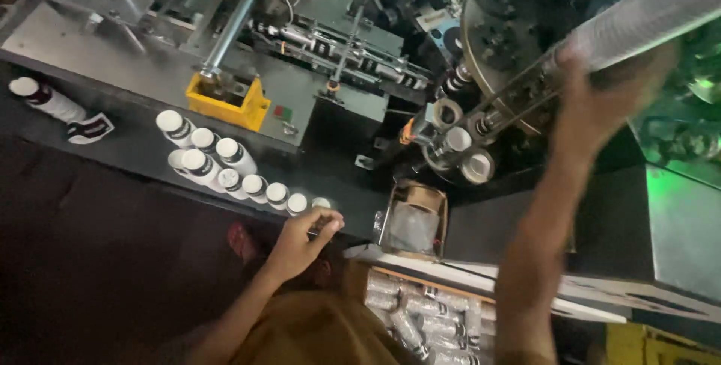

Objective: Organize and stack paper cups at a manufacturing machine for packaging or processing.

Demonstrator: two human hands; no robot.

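White paper cups (pixel 225 166) lie in a nested row along the dark ledge of the machine, running from ten o'clock down toward the centre of the view. At the row's lower end we see the left hand (pixel 304 237) at about six o'clock, its fingers curled and touching the last cup (pixel 321 203); we cannot tell whether they have actually closed on it. The right hand (pixel 593 102) is raised at about two o'clock, blurred, its fingers wrapped around a long clear plastic sleeve of stacked cups (pixel 653 12) that slants up toward the top right corner.

Between the hands, just right of centre, cup holders (pixel 458 143) on the machine's round turret (pixel 511 42) carry single cups. A small open cardboard box (pixel 413 218) sits just below them. At five o'clock, a carton (pixel 428 316) holds wrapped cup stacks. A yellow bracket (pixel 225 102) stands at eleven o'clock, and one separate cup stack (pixel 49 100) lies at the far left.
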